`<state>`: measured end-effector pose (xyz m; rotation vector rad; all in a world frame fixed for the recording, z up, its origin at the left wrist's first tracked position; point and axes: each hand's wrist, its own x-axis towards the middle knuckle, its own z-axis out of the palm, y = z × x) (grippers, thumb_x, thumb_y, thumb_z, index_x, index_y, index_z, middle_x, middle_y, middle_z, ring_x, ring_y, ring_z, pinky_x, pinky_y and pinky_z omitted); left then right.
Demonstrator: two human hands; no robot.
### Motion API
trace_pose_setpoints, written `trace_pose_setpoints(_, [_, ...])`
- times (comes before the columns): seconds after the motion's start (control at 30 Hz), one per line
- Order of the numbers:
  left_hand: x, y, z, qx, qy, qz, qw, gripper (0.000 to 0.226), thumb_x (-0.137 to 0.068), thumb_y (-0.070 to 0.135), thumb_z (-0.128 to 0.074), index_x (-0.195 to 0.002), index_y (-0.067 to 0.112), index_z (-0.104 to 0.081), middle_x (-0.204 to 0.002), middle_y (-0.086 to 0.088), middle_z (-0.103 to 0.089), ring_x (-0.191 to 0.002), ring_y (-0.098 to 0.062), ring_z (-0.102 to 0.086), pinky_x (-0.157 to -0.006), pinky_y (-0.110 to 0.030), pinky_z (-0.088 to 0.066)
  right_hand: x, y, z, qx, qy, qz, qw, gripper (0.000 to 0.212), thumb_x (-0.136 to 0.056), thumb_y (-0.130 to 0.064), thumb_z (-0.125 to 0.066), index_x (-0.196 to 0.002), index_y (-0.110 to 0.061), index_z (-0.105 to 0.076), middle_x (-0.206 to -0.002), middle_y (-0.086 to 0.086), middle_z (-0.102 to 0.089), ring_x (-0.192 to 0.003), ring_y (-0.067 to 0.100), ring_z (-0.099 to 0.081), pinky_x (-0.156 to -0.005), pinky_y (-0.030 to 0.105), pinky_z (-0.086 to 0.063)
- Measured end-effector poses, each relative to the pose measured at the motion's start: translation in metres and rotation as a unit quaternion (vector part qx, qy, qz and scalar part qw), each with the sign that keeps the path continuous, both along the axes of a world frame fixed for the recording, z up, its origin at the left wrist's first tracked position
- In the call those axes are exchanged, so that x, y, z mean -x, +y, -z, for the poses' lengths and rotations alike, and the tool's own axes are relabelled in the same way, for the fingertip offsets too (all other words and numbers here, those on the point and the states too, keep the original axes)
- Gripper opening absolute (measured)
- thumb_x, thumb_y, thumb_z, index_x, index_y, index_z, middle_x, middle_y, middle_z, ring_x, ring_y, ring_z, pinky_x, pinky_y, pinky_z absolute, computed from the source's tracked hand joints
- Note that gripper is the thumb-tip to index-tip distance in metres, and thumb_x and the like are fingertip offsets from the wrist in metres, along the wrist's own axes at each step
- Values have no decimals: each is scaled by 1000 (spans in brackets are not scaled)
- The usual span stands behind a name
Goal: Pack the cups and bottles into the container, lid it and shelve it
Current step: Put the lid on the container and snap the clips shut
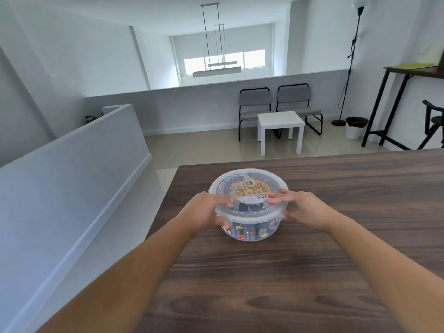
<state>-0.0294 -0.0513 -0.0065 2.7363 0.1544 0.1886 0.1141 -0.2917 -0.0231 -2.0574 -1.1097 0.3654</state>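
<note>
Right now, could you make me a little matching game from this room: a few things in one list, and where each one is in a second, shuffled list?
Things:
1. lid
2. round container
3. white side table
4. bin

Places:
A. on the floor by the floor lamp's base
B. on the wooden table, between both hands
C. in front of the two grey chairs
D. on top of the container, fingers of both hands pressing its edge

Pairs: 1-D, 2-B, 3-C, 4-A
</note>
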Motion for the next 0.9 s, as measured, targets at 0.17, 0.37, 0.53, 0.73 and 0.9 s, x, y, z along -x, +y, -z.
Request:
trace_pose_setpoints(0.17, [9, -2, 18, 45, -67, 5, 997, 48, -67, 23, -81, -112, 17, -67, -117, 0, -68, -103, -21, -64, -97, -38, -46, 0, 1, 1, -5, -10, -1, 1000, 49, -79, 3, -68, -112, -33, -67, -132, -13, -57, -133, -4, -27, -110, 18, -21])
trace_pose_setpoints(0.37, [15, -8, 25, 22, -102, -8, 994, 51, -71, 32, -76, -118, 17, -64, -121, -1, -66, -110, -19, -61, -98, -33, -45, 0, 1, 0, -3, -19, 2, 1000, 49, -78, 2, -69, -111, -35, -67, -131, -14, -58, -130, -5, -30, -110, 18, -22])
trace_pose_setpoints(0.53, [7, 3, 10, 43, -42, 3, 998, 40, -69, 25, -79, -108, 20, -69, -116, 2, -68, -105, -17, -63, -97, -32, -46, -3, 3, -1, 6, -14, 7, 1000, 50, -77, 2, -70, -109, -36, -68, -131, -15, -57, -129, -6, -32, -108, 17, -23])
trace_pose_setpoints(0.73, [1, 8, 8, 23, -37, 16, 999, 32, -67, 22, -80, -98, 21, -72, -107, 1, -72, -102, -19, -63, -91, -36, -48, -3, 2, 4, 9, -16, 5, 1000, 50, -77, 0, -72, -109, -39, -67, -127, -21, -57, -129, -7, -34, -108, 17, -24])
trace_pose_setpoints(0.9, [7, 2, 18, 23, -104, 10, 994, 31, -69, 24, -79, -98, 17, -72, -109, 0, -71, -102, -20, -65, -90, -35, -48, -3, 2, 2, 7, -33, 11, 999, 50, -76, -1, -73, -109, -38, -67, -129, -14, -59, -129, -5, -36, -110, 19, -25])
